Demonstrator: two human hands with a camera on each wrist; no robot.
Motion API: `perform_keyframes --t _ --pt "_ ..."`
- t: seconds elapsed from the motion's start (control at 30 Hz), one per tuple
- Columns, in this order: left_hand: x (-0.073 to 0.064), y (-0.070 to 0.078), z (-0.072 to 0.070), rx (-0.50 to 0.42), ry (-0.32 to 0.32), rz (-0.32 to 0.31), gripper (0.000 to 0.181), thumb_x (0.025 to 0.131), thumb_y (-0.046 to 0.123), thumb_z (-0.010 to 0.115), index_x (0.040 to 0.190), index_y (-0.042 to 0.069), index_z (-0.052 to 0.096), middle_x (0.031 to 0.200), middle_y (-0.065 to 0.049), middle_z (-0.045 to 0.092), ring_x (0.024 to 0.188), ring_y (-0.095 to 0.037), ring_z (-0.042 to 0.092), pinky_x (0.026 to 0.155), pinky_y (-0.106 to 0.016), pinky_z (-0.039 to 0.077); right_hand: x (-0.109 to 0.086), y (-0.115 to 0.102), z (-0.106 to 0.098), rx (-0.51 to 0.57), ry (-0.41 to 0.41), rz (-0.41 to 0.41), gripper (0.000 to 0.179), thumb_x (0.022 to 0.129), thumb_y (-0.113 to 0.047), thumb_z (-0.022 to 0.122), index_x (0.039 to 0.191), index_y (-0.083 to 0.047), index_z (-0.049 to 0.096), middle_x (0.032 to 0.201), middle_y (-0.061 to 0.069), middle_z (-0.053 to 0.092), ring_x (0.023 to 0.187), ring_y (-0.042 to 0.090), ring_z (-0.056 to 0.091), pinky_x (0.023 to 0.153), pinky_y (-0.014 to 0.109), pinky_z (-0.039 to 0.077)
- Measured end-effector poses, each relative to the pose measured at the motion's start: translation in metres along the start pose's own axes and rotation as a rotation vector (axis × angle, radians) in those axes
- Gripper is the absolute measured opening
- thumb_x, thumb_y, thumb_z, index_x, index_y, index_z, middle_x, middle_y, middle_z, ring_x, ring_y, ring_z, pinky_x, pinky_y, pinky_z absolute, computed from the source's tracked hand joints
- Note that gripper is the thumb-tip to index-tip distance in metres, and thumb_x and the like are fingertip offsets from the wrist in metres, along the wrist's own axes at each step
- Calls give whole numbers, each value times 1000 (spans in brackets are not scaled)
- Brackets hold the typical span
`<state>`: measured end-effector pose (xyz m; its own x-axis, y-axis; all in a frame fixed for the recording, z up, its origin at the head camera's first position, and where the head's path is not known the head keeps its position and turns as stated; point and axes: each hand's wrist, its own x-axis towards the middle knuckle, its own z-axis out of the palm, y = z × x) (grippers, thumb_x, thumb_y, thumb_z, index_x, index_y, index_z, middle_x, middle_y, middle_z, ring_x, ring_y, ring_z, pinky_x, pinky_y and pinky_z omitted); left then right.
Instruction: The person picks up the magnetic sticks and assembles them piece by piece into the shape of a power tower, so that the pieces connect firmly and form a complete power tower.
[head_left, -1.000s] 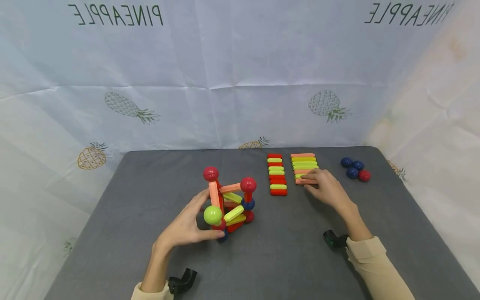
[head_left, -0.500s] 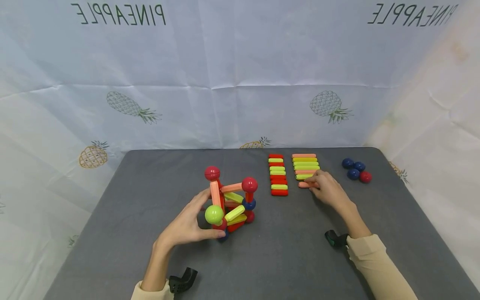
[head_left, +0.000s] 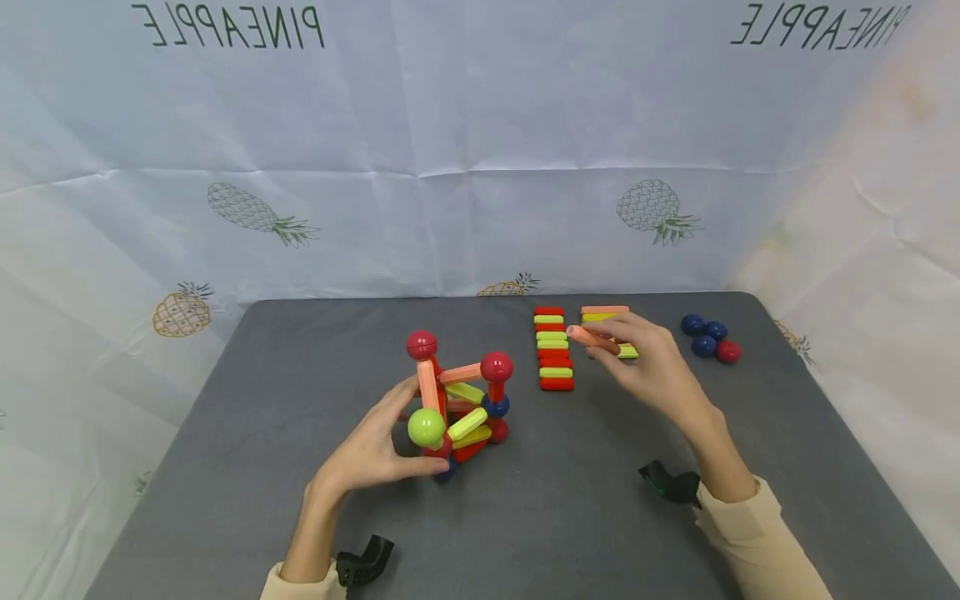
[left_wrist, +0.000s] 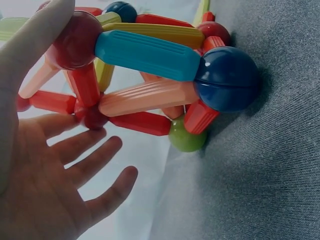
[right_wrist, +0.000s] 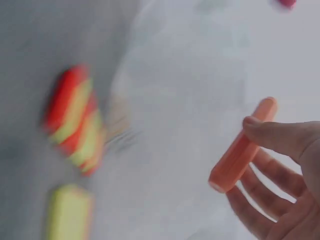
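Two hands are at work over the dark grey tabletop [head_left: 555,500]: the left hand [head_left: 371,450] steadies a ball-and-rod structure [head_left: 468,425], thumb on a red ball [left_wrist: 75,40] and the other fingers spread around the opposite side, while the right hand [head_left: 660,371] pinches a salmon rod [right_wrist: 235,162] between thumb and fingers, off the surface, one end pointing left. I'd judge this the fetching step of a build, the rod in hand but not yet joined to anything. The next move probably calls for swinging it left, lining an end up with a ball, perhaps the green ball [head_left: 426,428], and easing it on without jolting the frame. The short rods [head_left: 554,354] lie in a column along that way, so passing over or in front of them looks best. Behind these and the longer rods [head_left: 604,309], the far edge runs close, with pineapple-print cloth [head_left: 360,233] beyond; loose balls [head_left: 706,344] sit near the far right corner. Open room lies on the near side.
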<state>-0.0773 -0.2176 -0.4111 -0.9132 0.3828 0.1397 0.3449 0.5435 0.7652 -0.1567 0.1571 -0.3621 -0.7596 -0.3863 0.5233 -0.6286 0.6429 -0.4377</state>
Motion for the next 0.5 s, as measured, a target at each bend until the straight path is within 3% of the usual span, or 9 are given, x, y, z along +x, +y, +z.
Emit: perform_keyframes --t 0.1,0.23,0.37,0.5 --pt "-1 -1 0 -2 0 -1 102 73 45 90 157 29 34 161 0 40 142 -24 43 102 -51 53 8 -37 -6 96 90 -120 39 75 4 86 112 -6 77 103 7 75 93 19 68 90 11 49" --pt "-2 -1 -1 -12 0 -7 104 74 44 89 159 28 32 163 -3 38 145 -27 41 103 -54 51 12 -75 -4 219 146 -289 23 87 -14 82 108 -7 78 97 4 75 86 13 69 87 12 50" --pt "-3 -2 -3 -17 18 4 106 76 40 88 162 26 27 160 -3 40 142 -27 45 103 -57 50 11 -102 8 261 120 -402 23 94 -27 74 107 -8 78 100 3 75 87 12 68 80 18 53" --pt "-3 -4 -6 -13 31 34 104 79 36 87 162 25 25 157 0 44 137 -23 50 100 -54 51 8 -117 24 210 73 -470 28 81 -12 87 108 -9 78 101 2 74 89 13 68 79 20 55"
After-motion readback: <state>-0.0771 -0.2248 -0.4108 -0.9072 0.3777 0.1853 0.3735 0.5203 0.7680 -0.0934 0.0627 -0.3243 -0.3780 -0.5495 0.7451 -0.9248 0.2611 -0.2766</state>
